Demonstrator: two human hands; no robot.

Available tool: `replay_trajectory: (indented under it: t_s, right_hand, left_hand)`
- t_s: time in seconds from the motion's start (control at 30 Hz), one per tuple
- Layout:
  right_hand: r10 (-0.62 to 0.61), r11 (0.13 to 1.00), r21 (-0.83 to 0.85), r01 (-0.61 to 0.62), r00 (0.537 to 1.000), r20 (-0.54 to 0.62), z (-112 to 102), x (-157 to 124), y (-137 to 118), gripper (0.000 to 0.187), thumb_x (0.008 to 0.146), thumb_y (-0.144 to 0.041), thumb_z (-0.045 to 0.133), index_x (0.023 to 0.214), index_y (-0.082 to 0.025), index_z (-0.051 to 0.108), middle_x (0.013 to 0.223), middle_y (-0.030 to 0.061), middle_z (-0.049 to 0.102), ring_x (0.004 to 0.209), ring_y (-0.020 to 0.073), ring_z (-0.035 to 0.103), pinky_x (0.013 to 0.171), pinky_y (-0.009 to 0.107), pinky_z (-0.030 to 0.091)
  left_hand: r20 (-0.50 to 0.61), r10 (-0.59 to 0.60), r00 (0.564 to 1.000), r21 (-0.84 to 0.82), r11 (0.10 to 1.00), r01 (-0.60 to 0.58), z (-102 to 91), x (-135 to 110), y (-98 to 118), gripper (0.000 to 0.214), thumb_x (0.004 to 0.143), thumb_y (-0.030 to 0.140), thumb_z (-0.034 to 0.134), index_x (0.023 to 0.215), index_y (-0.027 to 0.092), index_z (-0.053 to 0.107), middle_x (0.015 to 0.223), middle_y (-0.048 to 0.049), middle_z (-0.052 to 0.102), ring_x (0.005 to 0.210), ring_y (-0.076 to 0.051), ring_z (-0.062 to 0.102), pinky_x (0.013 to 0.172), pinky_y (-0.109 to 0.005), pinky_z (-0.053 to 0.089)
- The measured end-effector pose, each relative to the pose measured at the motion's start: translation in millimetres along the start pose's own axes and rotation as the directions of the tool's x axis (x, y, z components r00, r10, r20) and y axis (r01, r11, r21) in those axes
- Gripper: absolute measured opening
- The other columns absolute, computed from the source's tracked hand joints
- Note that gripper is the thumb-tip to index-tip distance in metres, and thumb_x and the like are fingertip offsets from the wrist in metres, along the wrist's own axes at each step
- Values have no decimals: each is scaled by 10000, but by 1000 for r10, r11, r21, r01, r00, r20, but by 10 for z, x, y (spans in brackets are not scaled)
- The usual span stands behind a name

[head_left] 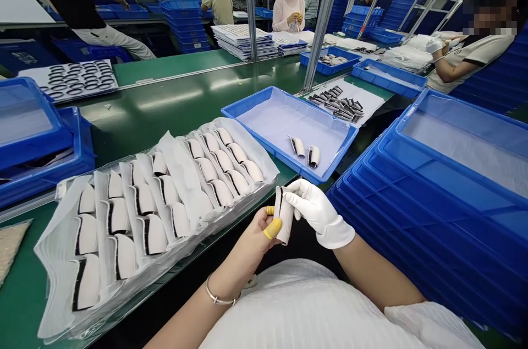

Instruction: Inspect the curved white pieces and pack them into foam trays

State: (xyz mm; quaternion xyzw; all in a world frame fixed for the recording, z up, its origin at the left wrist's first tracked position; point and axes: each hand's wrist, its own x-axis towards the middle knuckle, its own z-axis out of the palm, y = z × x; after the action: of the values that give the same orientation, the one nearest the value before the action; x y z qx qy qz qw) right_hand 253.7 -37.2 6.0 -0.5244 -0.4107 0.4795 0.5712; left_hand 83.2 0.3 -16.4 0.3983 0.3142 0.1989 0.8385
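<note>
A curved cream-coloured piece with a black edge strip (285, 222) is held up in front of my body. My left hand (262, 230), with yellow finger covers on the thumb and a finger, grips it from the left and below. On its right side, my right hand (317, 211) in a white glove pinches it near the upper edge. Just beyond my hands is a blue tray (264, 115) lined with white sheet, where two similar pieces (313, 156) lie. To the left, several more curved pieces (87, 283) rest in rows between folds of white wrapping (61, 277).
Stacked blue trays (371, 184) rise close on my right, and more blue trays (28, 118) are at the left. Dark strips (338, 104) lie on a white sheet behind the tray. A metal post (322, 30) stands on the green bench (165, 101). Several people work beyond.
</note>
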Motion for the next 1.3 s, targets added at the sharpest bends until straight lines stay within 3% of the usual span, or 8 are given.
replay_trajectory:
  t_s: [0.2, 0.33, 0.53, 0.73, 0.97, 1.07, 1.13, 1.3]
  right_hand:
    - [2, 1000, 10, -2, 1000, 5, 0, -10, 10, 298, 900, -465, 642, 945, -175, 590, 732, -26, 580, 521, 73, 481, 497, 222, 407]
    - [-35, 993, -110, 37, 999, 23, 15, -44, -20, 393, 757, -383, 813, 1003, -193, 572, 893, 0, 621, 755, 125, 579, 662, 252, 484]
    - [-34, 991, -128, 28, 998, -51, -4, -40, -23, 343, 963, -504, 518, 846, -186, 566, 583, -50, 476, 506, 97, 432, 509, 243, 368]
    - [-8, 996, -84, 3, 998, -65, 12, -60, -41, 347, 917, -520, 598, 856, -179, 580, 608, -43, 515, 511, 90, 469, 490, 225, 386]
    - [-8, 977, -211, 28, 995, 96, -16, -20, -77, 382, 904, -536, 610, 869, -157, 635, 762, 9, 581, 626, 110, 506, 564, 252, 429]
    - [28, 999, -36, -27, 998, 53, -41, 10, 38, 390, 895, -560, 622, 853, -172, 615, 708, -16, 543, 595, 96, 466, 560, 241, 402]
    - [92, 981, 168, -94, 996, 22, -43, 18, 137, 390, 848, -572, 681, 850, -191, 599, 697, -26, 537, 581, 92, 462, 554, 233, 401]
    - [137, 900, 417, -128, 991, 7, 39, 0, 264, 460, 674, -621, 810, 804, -233, 599, 747, -5, 609, 637, 134, 533, 599, 274, 484]
  left_hand:
    - [24, 32, 999, 61, 998, -34, 23, -6, 27, 541, 752, 577, 766, 1078, 181, 592, 898, -22, 611, 779, -153, 544, 722, -298, 497]
    - [-24, 56, 998, 84, 995, -54, 64, -20, 62, 578, 705, 586, 799, 1047, 165, 599, 846, -13, 607, 737, -136, 529, 650, -249, 463]
    - [-9, 3, 1000, 123, 992, -2, 84, -23, 95, 617, 709, 601, 787, 1077, 155, 574, 817, -7, 607, 709, -127, 531, 639, -244, 461]
    - [20, 52, 998, 236, 970, -56, 56, -15, 76, 524, 776, 573, 729, 1053, 163, 558, 754, 1, 606, 648, -134, 540, 579, -254, 464]
    - [-54, 209, 977, 504, 850, -154, -4, -21, 43, 368, 815, 436, 735, 1040, 191, 578, 906, -36, 651, 796, -176, 599, 710, -299, 502]
    - [-10, 159, 987, 319, 936, -148, 8, -50, 63, 455, 841, 536, 692, 1112, 182, 597, 1020, -88, 688, 889, -212, 651, 780, -327, 531]
    - [65, 23, 998, 75, 997, -28, 27, -78, 65, 536, 885, 625, 582, 1134, 153, 629, 1022, -123, 710, 872, -222, 687, 790, -343, 553]
    - [282, -209, 936, -293, 910, 292, 72, -125, -32, 484, 899, 540, 630, 1113, 113, 705, 1000, -139, 757, 861, -211, 742, 740, -278, 587]
